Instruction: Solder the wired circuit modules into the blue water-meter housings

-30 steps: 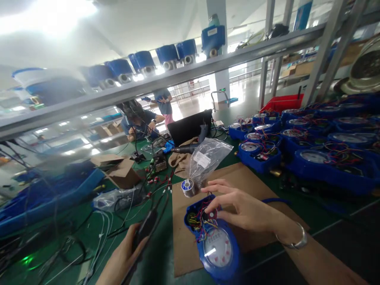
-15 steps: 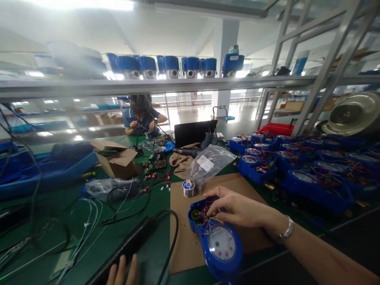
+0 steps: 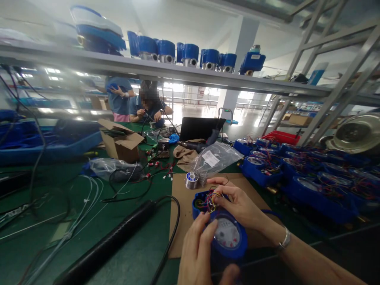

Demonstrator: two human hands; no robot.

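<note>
In the head view I see a blue meter (image 3: 227, 227) lying on cardboard (image 3: 185, 213) between the hands: its round dial (image 3: 228, 235) is pale with red marks, its compartment (image 3: 196, 202) open and crowded with yellow, red and white wires (image 3: 211, 202). The right hand (image 3: 237, 206) pinches the wires; the left hand (image 3: 197, 249) curves alongside the dial, and whether it grips I cannot tell.

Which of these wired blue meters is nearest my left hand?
The blue meter on the brown cardboard, beside your left hand; the others crowd together farther right.
</note>
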